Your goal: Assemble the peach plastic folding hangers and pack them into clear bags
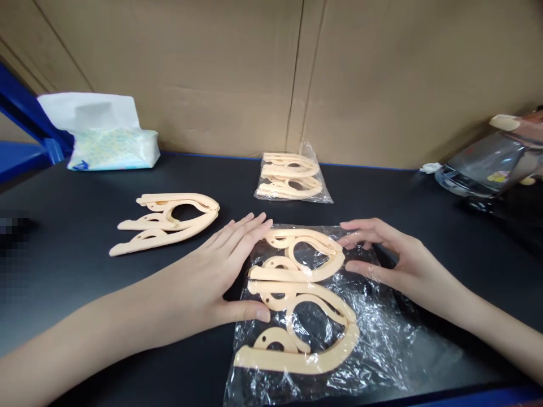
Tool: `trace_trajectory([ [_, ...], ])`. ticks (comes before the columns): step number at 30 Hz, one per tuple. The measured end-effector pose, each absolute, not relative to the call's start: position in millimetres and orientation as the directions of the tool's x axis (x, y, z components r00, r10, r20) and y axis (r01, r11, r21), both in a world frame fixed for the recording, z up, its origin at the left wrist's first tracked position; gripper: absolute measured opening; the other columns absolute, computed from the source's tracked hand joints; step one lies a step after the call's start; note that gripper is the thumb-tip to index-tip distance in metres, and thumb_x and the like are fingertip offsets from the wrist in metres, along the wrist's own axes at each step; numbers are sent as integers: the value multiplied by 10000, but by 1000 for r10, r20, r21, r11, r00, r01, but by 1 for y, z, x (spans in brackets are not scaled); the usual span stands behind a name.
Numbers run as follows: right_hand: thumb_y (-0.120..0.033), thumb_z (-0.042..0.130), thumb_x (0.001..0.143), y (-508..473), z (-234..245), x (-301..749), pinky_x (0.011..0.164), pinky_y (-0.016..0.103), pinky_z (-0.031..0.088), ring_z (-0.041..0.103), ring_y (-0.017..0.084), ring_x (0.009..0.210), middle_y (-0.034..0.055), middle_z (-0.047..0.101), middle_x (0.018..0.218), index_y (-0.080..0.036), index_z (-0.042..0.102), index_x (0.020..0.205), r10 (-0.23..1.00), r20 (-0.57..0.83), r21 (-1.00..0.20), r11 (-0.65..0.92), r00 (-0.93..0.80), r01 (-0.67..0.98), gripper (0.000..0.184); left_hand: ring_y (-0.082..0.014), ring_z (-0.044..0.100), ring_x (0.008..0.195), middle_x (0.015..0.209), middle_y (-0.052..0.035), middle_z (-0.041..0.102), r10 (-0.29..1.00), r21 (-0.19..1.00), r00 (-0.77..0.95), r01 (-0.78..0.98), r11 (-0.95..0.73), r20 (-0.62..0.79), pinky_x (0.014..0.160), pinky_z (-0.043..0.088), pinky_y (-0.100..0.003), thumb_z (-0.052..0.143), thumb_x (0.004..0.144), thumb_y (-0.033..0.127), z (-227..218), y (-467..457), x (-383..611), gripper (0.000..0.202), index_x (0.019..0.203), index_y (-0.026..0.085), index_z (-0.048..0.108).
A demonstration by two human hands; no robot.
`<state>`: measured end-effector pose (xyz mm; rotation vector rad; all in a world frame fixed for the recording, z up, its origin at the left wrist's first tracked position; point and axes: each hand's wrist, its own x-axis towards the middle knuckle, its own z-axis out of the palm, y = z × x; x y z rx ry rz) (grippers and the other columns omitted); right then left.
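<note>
Two cream folding hangers (339,350) lie one in front of the other inside a clear plastic bag (382,339) on the black table. My left hand (220,265) rests flat along the bag's left edge, fingers stretched out and thumb apart, beside the hangers' ends. On the other side, my right hand (394,257) has its thumb and fingers apart, at the curved end of the farther hanger. Its fingertips reach the plastic; I cannot tell how firmly they touch. Left of my left hand lie unbagged folded hangers (190,226) of the same cream colour.
At the back, a second clear bag (292,178) holds more folded hangers. A tissue pack (114,147) stands at the back left by a blue frame (25,107). Clear plastic packaging (479,164) sits at the right. A cardboard wall (212,73) closes off the rear.
</note>
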<state>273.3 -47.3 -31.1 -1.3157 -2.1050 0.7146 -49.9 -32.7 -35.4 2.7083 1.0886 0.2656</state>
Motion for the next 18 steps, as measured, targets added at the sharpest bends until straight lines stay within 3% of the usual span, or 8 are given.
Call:
trace_trajectory([
  [3, -384, 679, 884, -48, -28, 274, 839, 318, 530, 660, 208, 1057, 24, 719, 1143, -261, 553, 1229, 914, 174, -661, 385, -368, 644, 387, -316, 238, 1474, 1639, -77, 164, 695, 280, 715, 652, -705, 84, 1160, 334, -478, 583, 818, 676, -29, -30, -53, 1016, 1562, 272, 22],
  [6, -341, 661, 892, -48, -23, 278, 788, 293, 536, 690, 173, 886, 1, 748, 1011, -262, 537, 1235, 913, 213, -625, 402, -349, 669, 372, -309, 300, 1452, 1623, -70, 233, 692, 291, 711, 640, -711, 126, 1142, 363, -449, 593, 823, 660, -18, -30, -52, 938, 1551, 280, 140],
  [10, -237, 561, 916, -47, -18, 285, 738, 277, 532, 690, 161, 780, -16, 733, 839, -262, 543, 1196, 898, 274, -541, 441, -345, 716, 282, -214, 550, 1231, 1375, -24, 567, 669, 247, 681, 622, -743, 299, 1025, 445, -321, 487, 963, 465, 5, -33, -46, 448, 1370, 280, 457],
  [12, -222, 509, 918, -47, -15, 288, 702, 286, 523, 685, 173, 762, 0, 719, 818, -258, 561, 1163, 890, 313, -491, 450, -331, 746, 253, -198, 599, 1094, 1216, -17, 635, 686, 165, 609, 688, -707, 397, 955, 452, -307, 444, 989, 400, 16, -31, -49, 316, 1256, 261, 539],
  [15, -210, 484, 908, -48, -9, 289, 675, 293, 505, 670, 180, 732, 13, 702, 788, -249, 576, 1111, 896, 353, -451, 415, -269, 790, 226, -248, 554, 1140, 1287, -56, 575, 799, 96, 512, 820, -564, 315, 999, 405, -384, 429, 970, 503, 27, -19, -68, 423, 1296, 246, 513],
  [18, -197, 500, 889, -49, -4, 288, 656, 282, 500, 642, 166, 667, -1, 673, 719, -237, 578, 1095, 901, 380, -466, 381, -208, 798, 225, -325, 458, 1283, 1427, -84, 489, 859, 97, 474, 862, -497, 194, 1097, 312, -487, 475, 828, 737, 26, -3, -99, 737, 1379, 247, 463],
])
